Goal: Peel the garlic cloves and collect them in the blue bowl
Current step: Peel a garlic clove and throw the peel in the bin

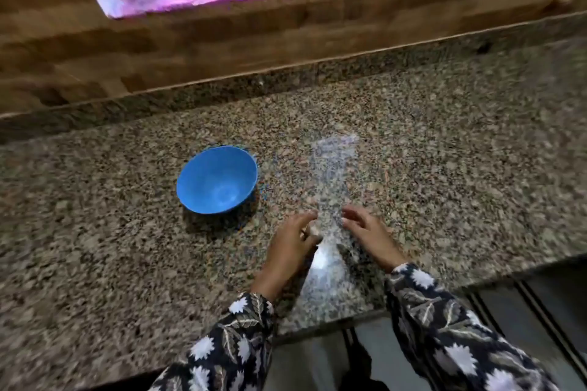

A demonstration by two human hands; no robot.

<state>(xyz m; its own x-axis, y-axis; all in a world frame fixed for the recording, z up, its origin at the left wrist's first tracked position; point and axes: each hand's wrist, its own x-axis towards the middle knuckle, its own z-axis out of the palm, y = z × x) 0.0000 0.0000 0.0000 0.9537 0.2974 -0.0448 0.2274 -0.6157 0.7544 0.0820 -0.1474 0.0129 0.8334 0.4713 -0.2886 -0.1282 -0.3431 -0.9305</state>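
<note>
Flanking a clear plastic bag (333, 168) on the counter (127, 247), the left hand (292, 244) and right hand (368, 232) are touching it; I cannot tell whether their fingers (306, 216) are gripping. The blue bowl (217, 179) is sitting to their left.

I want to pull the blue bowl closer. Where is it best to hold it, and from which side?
Pinch the rim of the blue bowl at its near-right edge, with the left hand: it stands upright and empty, and that edge lies closest.
</note>
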